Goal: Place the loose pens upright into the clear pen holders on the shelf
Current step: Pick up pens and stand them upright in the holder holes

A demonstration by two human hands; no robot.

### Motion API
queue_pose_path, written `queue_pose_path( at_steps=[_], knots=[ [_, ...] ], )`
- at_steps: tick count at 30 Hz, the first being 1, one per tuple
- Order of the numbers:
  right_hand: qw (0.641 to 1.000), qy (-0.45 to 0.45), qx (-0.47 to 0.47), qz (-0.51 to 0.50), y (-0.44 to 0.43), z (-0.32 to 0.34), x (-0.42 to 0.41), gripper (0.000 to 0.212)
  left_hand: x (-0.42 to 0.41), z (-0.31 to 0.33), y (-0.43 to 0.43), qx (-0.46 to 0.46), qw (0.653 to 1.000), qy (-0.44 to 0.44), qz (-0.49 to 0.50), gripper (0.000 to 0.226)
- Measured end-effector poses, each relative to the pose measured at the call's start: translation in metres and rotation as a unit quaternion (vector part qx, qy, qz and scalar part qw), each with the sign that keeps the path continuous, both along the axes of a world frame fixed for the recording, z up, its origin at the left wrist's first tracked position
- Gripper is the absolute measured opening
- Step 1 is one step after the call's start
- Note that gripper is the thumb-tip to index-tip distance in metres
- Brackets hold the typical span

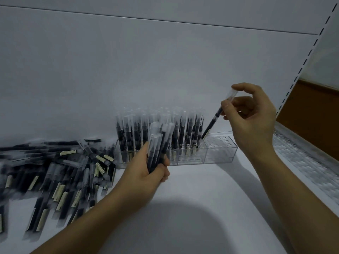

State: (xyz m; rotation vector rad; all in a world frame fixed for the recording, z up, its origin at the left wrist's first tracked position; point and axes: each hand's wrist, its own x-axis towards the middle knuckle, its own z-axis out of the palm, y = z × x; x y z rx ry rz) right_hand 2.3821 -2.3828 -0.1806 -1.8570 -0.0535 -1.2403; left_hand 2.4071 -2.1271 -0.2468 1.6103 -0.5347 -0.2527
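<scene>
The right hand (251, 114) pinches one pen (213, 120) near its clear cap. The pen is tilted, its lower tip at the top of the clear pen holder (220, 151), just beside the standing pens (128, 131). The left hand (145, 175) grips a bundle of pens (158, 143) before the holder, which stands along the back edge of the shelf (201, 189). Loose pens (55, 171) lie heaped toward its left edge.

Pen holders (220, 151) stand in a row on the shelf (201, 189) against the back panel (146, 70), with standing pens (139, 131) filling the left and middle compartments. Loose pens (55, 171) lie heaped to the row's left, further holders (302, 162) to its right. The left hand (145, 173) and its bundle (159, 143) are before the row; the right hand (251, 114) holds a single pen (214, 118) tilted, lower end at the row just right of the standing pens
</scene>
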Motion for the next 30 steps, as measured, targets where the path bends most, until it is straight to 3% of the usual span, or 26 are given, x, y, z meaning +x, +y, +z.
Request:
queue_pose_path(
  at_steps=[15, 30],
  knots=[
    [0.989, 0.068, -0.128, -0.016, 0.014, -0.011, 0.003, 0.032, -0.003, 0.008, -0.001, -0.010, 1.000, -0.003, 0.014, 0.021],
    [0.979, 0.068, -0.189, -0.036, 0.012, -0.017, 0.007, 0.025, -0.002, 0.007, -0.001, -0.020, 0.999, 0.005, 0.039, 0.020]
  ],
)
